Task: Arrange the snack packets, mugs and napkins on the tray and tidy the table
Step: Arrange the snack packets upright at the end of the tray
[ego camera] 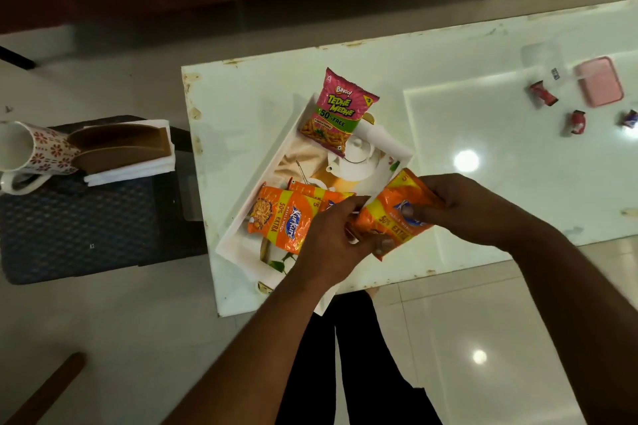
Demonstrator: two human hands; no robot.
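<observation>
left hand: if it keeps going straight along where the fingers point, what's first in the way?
Probably the orange packet both hands hold: the left hand points up-right, its fingers already touching it. Beyond lies the tray rim; depth is unclear.

Mug (20, 152) cut by left edge; 2nd Kurkure packet (322, 195) mostly hidden.

The pink packet (340, 109) says "Bingo! Tedhe Medhe" and "50% FREE". The orange packet on the tray (281, 217) says "Kurkure" and "50% EXTRA". The other orange packet (397, 214) also shows "50% EXTRA".
</observation>
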